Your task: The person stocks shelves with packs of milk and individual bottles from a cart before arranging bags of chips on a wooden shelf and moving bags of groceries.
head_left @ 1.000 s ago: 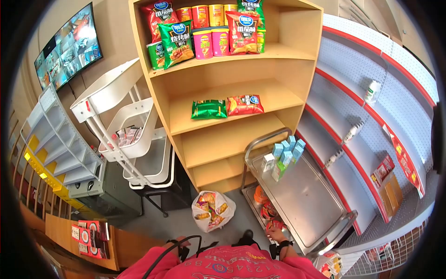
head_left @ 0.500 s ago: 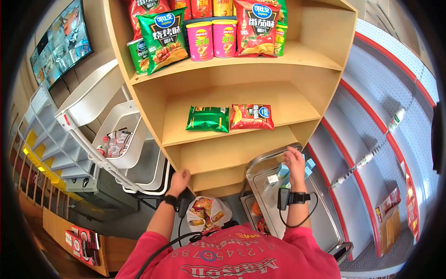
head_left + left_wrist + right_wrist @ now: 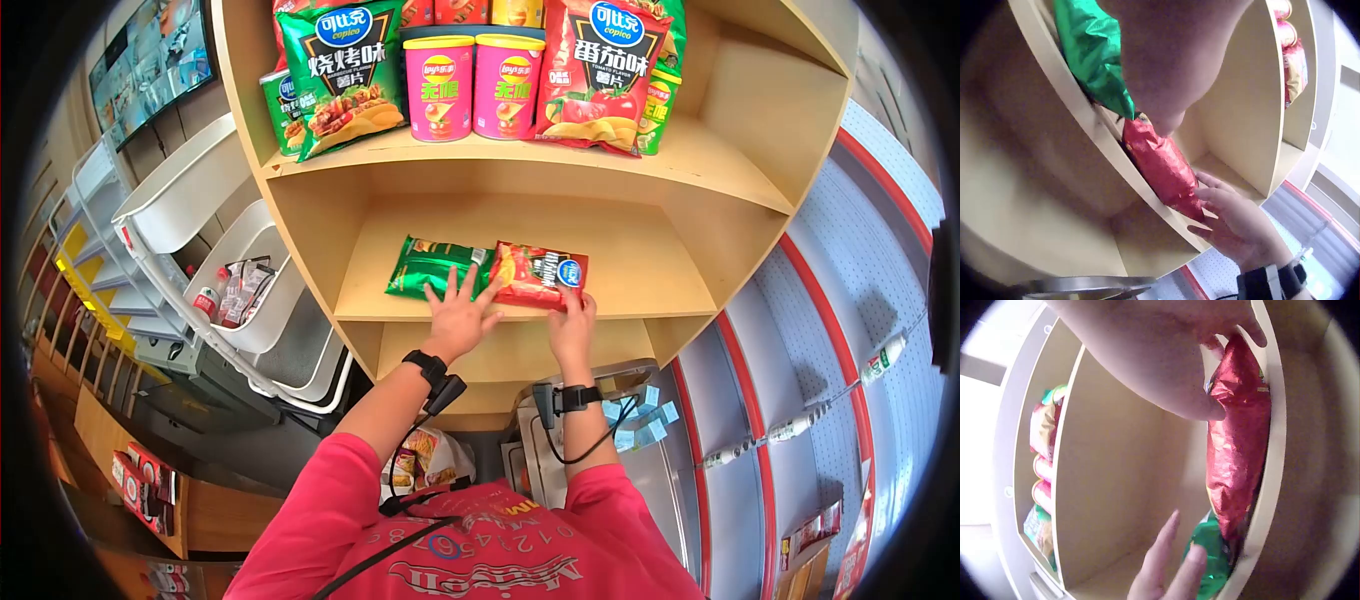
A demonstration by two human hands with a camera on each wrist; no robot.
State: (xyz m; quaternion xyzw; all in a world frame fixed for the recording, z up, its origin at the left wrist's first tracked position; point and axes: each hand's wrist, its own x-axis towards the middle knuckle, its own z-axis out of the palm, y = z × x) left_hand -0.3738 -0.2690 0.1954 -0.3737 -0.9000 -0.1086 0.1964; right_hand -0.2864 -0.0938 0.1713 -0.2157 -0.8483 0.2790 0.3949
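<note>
A green chip bag (image 3: 418, 268) and a red chip bag (image 3: 540, 272) lie side by side at the front of the middle wooden shelf. My left hand (image 3: 460, 315) reaches up with spread fingers, overlapping the green bag's right half in the head view. At the red bag's right end is my right hand (image 3: 572, 325), its fingertips on the bag. In the left wrist view the right hand's fingers (image 3: 1210, 194) are spread about that end. The right wrist view has the thumb against the red foil (image 3: 1238, 437), and the left fingers (image 3: 1160, 556) beside the green bag (image 3: 1210, 556).
Upright chip bags (image 3: 350, 80) and pink chip cans (image 3: 440, 90) fill the shelf above. At left stands a white tiered cart (image 3: 240, 300). A metal trolley (image 3: 640, 490) with blue cartons (image 3: 640, 420) is below right, near grey-and-red shelving (image 3: 800, 350). A plastic bag of snacks (image 3: 440, 460) sits below.
Both hands have risen from low down to the two chip bags on the middle shelf, and the view has drawn nearer the shelf. The bags lie much as before.
</note>
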